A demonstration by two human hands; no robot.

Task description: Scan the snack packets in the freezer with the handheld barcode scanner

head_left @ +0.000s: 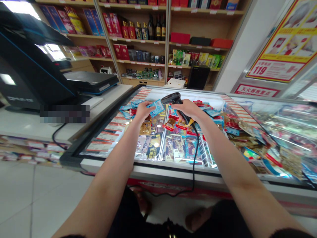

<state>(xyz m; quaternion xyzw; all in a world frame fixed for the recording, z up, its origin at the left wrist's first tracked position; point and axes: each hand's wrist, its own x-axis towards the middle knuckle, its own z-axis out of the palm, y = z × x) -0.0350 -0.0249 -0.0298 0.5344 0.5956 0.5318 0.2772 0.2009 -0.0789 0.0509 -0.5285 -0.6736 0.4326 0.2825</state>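
My left hand (143, 111) pinches a small blue snack packet (157, 108) by its left end, its printed side facing up. In my right hand (188, 109) is a black barcode scanner (171, 98), its head turned left toward the packet. The scanner's cable (195, 155) hangs down over the front edge of the freezer. Below both hands, red and blue snack packets (170, 122) lie on the glass top. Several more blue packets (127, 107) are heaped left of my left hand. My right fingers are partly hidden behind the scanner handle.
A glass-topped chest freezer (99, 163) spans the front, with a large pile of packets (262, 148) at right. On the left counter (74, 129) stand a black checkout terminal (32, 72) and a flat scale (91, 81). Wooden shelves (138, 41) with bottles and boxes line the back.
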